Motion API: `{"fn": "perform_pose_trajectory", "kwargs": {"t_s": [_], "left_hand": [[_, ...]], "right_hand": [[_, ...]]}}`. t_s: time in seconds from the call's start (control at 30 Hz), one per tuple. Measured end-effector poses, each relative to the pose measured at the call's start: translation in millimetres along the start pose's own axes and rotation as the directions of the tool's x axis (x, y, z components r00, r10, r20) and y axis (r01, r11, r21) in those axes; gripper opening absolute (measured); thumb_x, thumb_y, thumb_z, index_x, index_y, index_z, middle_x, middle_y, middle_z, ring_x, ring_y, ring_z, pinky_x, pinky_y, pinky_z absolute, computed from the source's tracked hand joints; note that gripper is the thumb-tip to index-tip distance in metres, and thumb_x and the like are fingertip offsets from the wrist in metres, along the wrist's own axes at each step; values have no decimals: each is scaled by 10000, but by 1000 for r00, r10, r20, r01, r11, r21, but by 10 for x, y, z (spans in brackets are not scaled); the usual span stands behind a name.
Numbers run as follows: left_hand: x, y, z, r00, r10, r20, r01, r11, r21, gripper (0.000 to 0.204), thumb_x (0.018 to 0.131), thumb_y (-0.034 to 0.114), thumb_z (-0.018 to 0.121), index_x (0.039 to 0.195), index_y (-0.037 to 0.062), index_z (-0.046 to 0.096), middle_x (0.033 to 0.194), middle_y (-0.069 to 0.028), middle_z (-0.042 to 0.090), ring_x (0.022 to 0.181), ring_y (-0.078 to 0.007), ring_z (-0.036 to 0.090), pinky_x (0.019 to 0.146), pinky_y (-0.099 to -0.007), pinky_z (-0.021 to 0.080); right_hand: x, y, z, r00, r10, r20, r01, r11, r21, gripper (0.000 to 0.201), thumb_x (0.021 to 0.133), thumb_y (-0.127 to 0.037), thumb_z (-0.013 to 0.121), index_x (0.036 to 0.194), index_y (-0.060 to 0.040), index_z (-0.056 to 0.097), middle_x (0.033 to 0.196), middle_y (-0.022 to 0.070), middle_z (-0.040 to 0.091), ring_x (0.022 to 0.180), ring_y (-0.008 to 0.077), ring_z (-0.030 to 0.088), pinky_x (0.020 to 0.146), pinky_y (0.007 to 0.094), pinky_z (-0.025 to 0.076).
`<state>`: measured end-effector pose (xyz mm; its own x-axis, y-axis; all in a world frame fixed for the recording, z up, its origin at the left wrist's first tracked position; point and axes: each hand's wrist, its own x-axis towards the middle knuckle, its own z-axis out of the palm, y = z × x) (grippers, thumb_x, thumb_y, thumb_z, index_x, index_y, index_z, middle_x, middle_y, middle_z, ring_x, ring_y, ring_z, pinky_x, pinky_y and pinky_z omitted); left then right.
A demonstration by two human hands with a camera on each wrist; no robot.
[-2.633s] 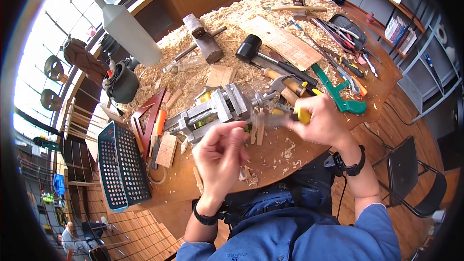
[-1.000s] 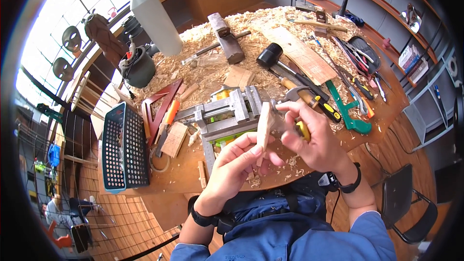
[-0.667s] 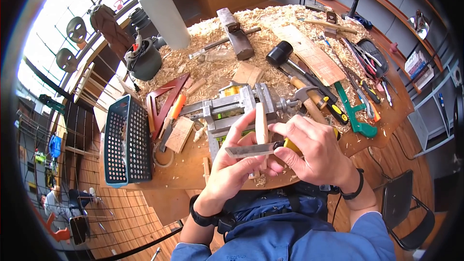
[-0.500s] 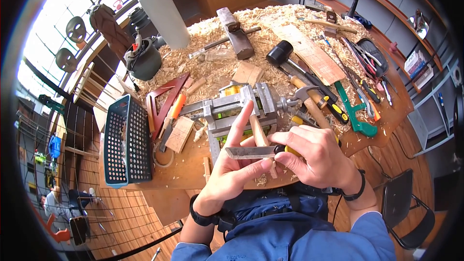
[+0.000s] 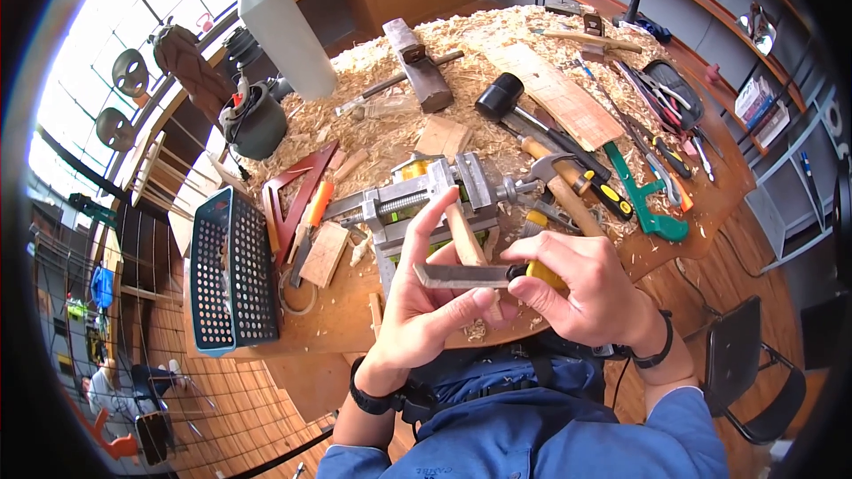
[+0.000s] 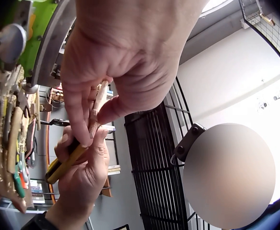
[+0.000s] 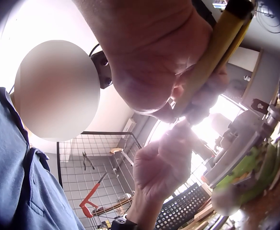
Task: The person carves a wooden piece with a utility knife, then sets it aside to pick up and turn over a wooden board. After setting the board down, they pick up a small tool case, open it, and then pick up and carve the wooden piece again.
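My left hand (image 5: 413, 315) pinches a slim, tapered wooden stick (image 5: 463, 235) with its thumb and fingers, the index finger stretched up beside it. In my right hand (image 5: 586, 293) is a chisel (image 5: 466, 278), gripped by its yellow and black handle. The flat steel blade lies across the stick in the head view, its tip over the left palm. From the left wrist, the stick (image 6: 100, 98) shows between thumb and fingers, close to the chisel's handle (image 6: 65, 165). The right wrist view shows the yellow handle (image 7: 212, 52) along the right palm; bright light washes out the blade area.
A metal vise (image 5: 430, 200) stands just beyond the hands. To its right lie a claw hammer (image 5: 568, 191), a black mallet (image 5: 500, 96) and a green-handled saw (image 5: 652, 213). A perforated basket (image 5: 232, 275) sits left, near a wood block (image 5: 325, 255). Shavings (image 5: 355, 151) cover the far table.
The chisel's blade has come across the stick since a second ago. The stick has gone from upright to leaning, top end leftward, and my left index finger has straightened.
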<state>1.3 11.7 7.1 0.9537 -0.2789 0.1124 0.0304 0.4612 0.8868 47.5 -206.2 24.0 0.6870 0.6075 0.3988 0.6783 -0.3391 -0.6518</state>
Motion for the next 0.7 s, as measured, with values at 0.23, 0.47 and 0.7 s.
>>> {"fn": "perform_pose_trajectory", "kwargs": {"t_s": [0.23, 0.47, 0.7], "left_hand": [[33, -111, -77, 982, 83, -172, -79, 997, 26, 803, 1004, 16, 649, 1607, 99, 125, 1174, -232, 696, 948, -180, 699, 877, -317, 567], [47, -112, -86, 981, 92, -171, -95, 995, -13, 776, 1019, 9, 618, 1621, 114, 140, 1191, -228, 687, 1012, -212, 702, 895, -333, 577], [30, -9, -43, 992, 5, -128, -27, 986, -165, 833, 1038, 24, 572, 1651, 198, 35, 1319, -224, 618, 994, -343, 745, 833, -411, 655]], "right_hand": [[28, -10, -80, 981, 102, -164, -83, 989, 122, 339, 950, -219, 706, 1166, 34, 639, 1026, 201, 691, 949, 384, 696, 839, 409, 539], [3, 88, 17, 983, 85, -162, -71, 993, 94, 542, 873, -19, 642, 1400, 33, 526, 1110, 224, 672, 1011, 401, 672, 933, 455, 515], [30, 79, -25, 997, -62, -53, 54, 988, -147, 644, 877, -139, 748, 1448, 28, 502, 1110, 223, 702, 980, 405, 704, 806, 455, 564]]}}
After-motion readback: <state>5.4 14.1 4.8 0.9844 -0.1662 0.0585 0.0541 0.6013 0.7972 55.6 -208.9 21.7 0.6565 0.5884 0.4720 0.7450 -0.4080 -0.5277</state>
